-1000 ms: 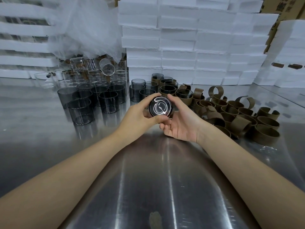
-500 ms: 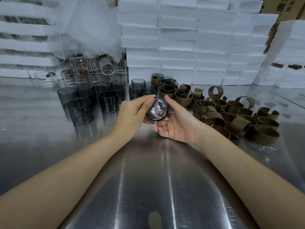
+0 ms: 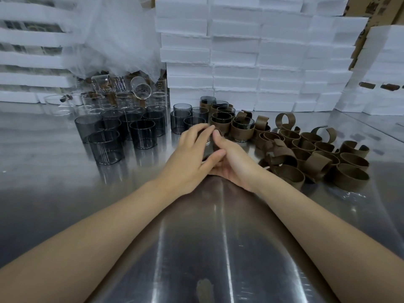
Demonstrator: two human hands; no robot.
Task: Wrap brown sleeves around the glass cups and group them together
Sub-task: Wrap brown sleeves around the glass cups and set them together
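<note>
1. Steel, brushed and streaked with glare, makes up the desk [image 3: 207, 248]; on its near stretch only two bare forearms show, reaching forward
2. Midway out the hands meet around one dark glass cup [image 3: 207, 148]. The left hand [image 3: 190, 156] curls its fingers over the top and far side, with the thumb pressed on the near wall. The right hand [image 3: 236, 165] cradles it from below and the right, thumb lying over the top. Both are grasping it, neither released
3. The fingers cover most of the cup, so I cannot tell whether a sleeve is around it yet
4. My reading is that the wrapping of this one cup is in hand, either seating the band or checking it. If it is on, the next move calls for setting the cup upright among the finished ones without knocking the glass there; if not, for picking a sleeve from the heap
5. Level with the hands and to their right lie the loose brown sleeves [image 3: 317, 154], a tangled heap of open curls
6. Just beyond the hands stand the sleeved cups [image 3: 231, 125], grouped close; to their left are the bare smoked cups [image 3: 122, 132]
7. Farther back sit clear glasses [image 3: 122, 95], one tipped over, under crumpled plastic film [image 3: 113, 36], beside stacked white foam boxes [image 3: 251, 62]
</note>
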